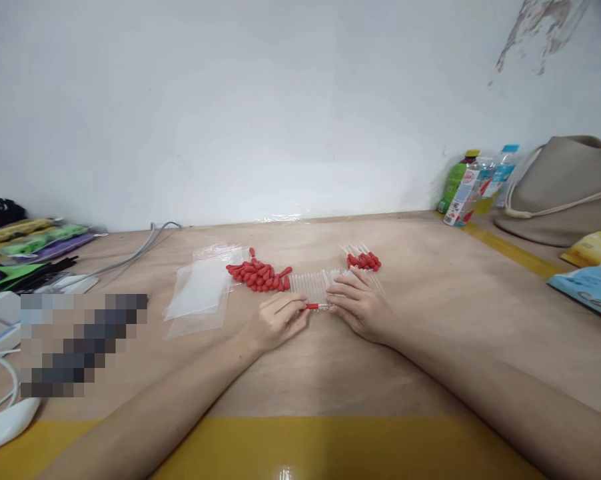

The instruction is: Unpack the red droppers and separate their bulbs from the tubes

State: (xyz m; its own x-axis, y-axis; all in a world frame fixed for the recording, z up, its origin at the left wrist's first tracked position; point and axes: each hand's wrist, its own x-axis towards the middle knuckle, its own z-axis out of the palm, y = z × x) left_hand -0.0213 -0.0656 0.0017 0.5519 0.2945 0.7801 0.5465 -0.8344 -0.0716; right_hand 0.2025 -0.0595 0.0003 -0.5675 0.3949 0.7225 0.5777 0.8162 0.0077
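My left hand (280,320) pinches a red rubber bulb (312,307) between thumb and fingers. A thin clear tube (323,307) runs from the bulb's right end to my right hand (358,305), whose thumb and fingers close on it. Beyond both hands lies a row of clear glass-like tubes (308,285), side by side, partly covered by my right fingers. Left of the row is a heap of loose red rubber bulbs (258,275). Behind my right hand rests a bunch of droppers (364,260), red bulbs towards me and clear tips towards the wall.
Clear plastic bags (198,290) lie left of the heap. Cables (135,255), a white power strip (0,317) and colourful packets (45,243) crowd the left side. Drink bottles (473,187), a grey bag (565,193) and a blue packet (593,287) stand or lie at the right.
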